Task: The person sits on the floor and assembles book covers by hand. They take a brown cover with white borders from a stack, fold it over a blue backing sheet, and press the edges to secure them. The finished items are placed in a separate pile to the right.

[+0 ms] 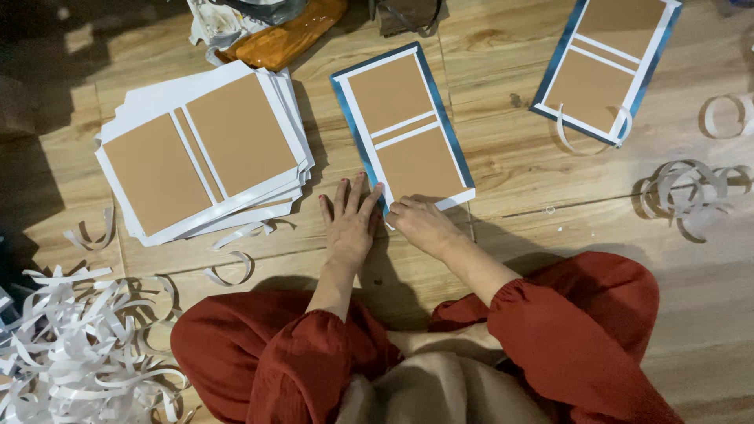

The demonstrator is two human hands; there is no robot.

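At frame centre, the left hand lies flat on the floor, fingers spread, touching the card; the right hand pinches the card's lower edge. A stack sits upper left.

We see a matt tan card sheet with white paper strips and a glossy blue edge lying on a smooth, varnished wood floor, beside a stack of matt sheets, curled white paper trimmings and soft red cloth sleeves.
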